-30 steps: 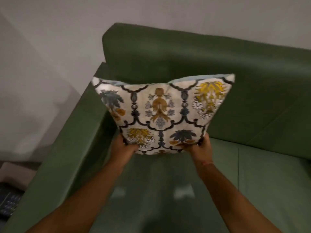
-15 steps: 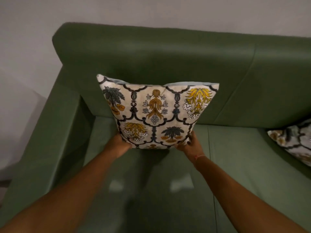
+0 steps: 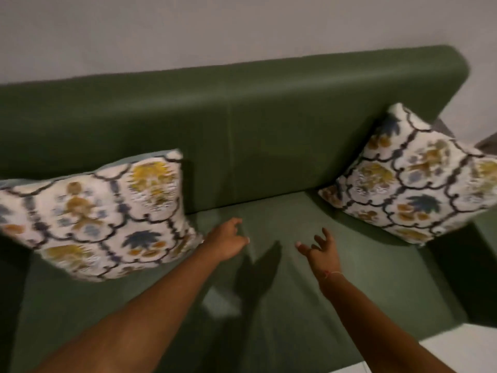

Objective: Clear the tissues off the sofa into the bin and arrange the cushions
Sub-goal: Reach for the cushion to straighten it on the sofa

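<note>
A patterned cushion (image 3: 99, 214) with yellow and blue flowers leans against the backrest at the left end of the green sofa (image 3: 269, 125). A second matching cushion (image 3: 411, 179) leans in the right corner. My left hand (image 3: 228, 238) hovers over the seat just right of the left cushion, fingers loosely curled and holding nothing. My right hand (image 3: 320, 249) is over the middle of the seat, fingers spread and empty. No tissues or bin are in view.
The sofa's right armrest (image 3: 484, 238) is at the frame's right edge. A pale floor (image 3: 465, 345) shows at the lower right. A plain wall (image 3: 215, 28) runs behind the backrest.
Both hands have let go of the left cushion, which now rests against the backrest. My view has swung right, bringing the second cushion fully into sight. My hands moved right over the seat.
</note>
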`<action>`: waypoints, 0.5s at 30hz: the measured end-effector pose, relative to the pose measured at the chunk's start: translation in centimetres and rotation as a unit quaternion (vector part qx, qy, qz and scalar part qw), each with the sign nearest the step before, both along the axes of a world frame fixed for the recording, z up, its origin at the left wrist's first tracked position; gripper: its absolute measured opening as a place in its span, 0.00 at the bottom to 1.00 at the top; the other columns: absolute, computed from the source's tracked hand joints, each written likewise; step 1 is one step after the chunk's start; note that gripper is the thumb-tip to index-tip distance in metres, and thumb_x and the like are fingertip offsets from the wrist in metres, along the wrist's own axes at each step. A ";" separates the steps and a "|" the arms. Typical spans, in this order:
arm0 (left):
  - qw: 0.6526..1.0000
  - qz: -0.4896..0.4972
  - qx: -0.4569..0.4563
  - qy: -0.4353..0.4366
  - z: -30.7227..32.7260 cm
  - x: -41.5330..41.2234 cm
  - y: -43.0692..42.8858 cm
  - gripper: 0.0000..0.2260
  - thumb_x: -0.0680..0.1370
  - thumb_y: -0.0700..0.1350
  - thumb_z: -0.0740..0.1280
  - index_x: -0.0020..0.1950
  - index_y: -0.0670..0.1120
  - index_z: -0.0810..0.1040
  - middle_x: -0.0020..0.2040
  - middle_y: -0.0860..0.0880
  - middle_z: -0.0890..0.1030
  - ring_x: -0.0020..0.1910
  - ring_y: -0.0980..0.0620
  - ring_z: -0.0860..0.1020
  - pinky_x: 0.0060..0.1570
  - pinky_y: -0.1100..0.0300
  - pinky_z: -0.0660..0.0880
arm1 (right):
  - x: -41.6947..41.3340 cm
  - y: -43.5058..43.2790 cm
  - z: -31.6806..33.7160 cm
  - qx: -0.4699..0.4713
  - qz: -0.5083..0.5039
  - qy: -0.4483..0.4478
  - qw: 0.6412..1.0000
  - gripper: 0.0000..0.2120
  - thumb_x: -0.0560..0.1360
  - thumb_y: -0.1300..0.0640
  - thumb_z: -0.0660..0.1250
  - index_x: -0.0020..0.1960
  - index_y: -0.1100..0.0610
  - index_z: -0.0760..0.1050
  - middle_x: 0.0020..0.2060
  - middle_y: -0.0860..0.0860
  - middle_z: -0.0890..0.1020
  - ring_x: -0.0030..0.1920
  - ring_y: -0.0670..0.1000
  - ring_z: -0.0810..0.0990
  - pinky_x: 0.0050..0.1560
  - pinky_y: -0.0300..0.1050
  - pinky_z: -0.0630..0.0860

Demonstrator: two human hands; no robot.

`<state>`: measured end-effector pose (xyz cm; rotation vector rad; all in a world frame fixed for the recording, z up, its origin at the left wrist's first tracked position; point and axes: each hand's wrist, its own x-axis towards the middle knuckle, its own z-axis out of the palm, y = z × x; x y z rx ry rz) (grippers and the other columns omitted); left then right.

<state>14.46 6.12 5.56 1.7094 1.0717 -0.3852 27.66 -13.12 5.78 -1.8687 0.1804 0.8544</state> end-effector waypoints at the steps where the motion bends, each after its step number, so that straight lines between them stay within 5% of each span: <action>1: 1.000 -0.007 0.011 -0.007 -0.5 2.7 -1.5 0.30 0.71 0.47 0.72 0.72 0.50 0.67 0.68 0.43 0.75 0.64 0.44 0.76 0.64 0.53 0.73 | 2.5 -2.1 -0.1 -0.008 -0.029 -0.011 0.999 0.43 0.70 0.62 0.74 0.77 0.50 0.53 0.74 0.57 0.65 0.72 0.60 0.67 0.67 0.58 0.69; 9: 0.998 -0.022 0.051 -0.044 -2.3 22.6 -8.4 0.42 0.65 0.46 0.76 0.75 0.52 0.60 0.72 0.44 0.70 0.70 0.44 0.70 0.70 0.51 0.69 | 20.0 -15.5 0.1 -0.041 -0.244 -0.088 0.965 0.46 0.66 0.64 0.75 0.76 0.50 0.54 0.72 0.56 0.68 0.71 0.59 0.67 0.72 0.59 0.64; 15: 0.998 -0.023 0.006 -0.057 -1.5 32.8 -10.0 0.45 0.64 0.38 0.75 0.76 0.51 0.56 0.73 0.44 0.69 0.72 0.41 0.67 0.71 0.46 0.66 | 28.4 -19.5 -2.2 0.050 -0.202 -0.032 0.978 0.44 0.63 0.72 0.73 0.74 0.51 0.60 0.68 0.55 0.73 0.66 0.60 0.73 0.67 0.66 0.69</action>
